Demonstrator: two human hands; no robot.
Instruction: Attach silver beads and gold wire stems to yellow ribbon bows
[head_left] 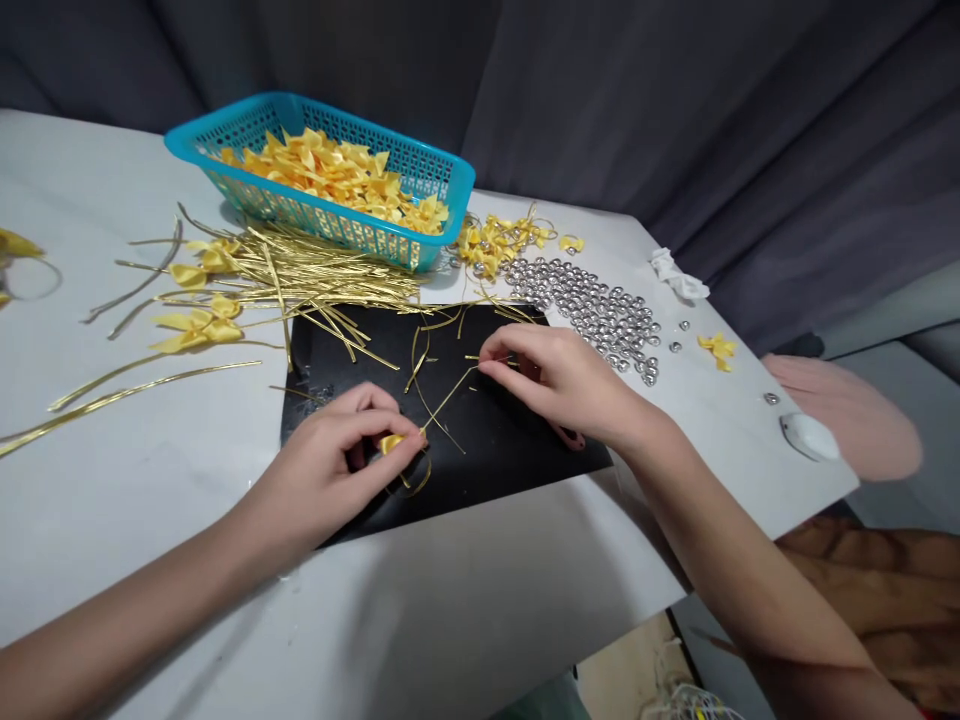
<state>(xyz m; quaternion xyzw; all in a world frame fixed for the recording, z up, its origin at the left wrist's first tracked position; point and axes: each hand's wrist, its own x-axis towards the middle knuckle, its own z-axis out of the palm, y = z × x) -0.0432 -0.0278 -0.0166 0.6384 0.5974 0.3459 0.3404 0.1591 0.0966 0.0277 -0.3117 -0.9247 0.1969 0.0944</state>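
Note:
Over the black mat, my left hand pinches a yellow ribbon bow between thumb and fingers. A thin gold tie runs taut from that bow up to my right hand, whose thumb and forefinger are closed on its other end. A loop of gold tie hangs below the left fingertips. Under my right wrist a pink handle, perhaps of scissors, shows in part; the rest of it is hidden. Loose gold ties lie on the mat between my hands.
A blue basket of yellow ribbon bows stands at the back, with a heap of gold ties before it. Silver bells or beads spread at right. Finished-looking bows lie left. A white device sits near the right edge.

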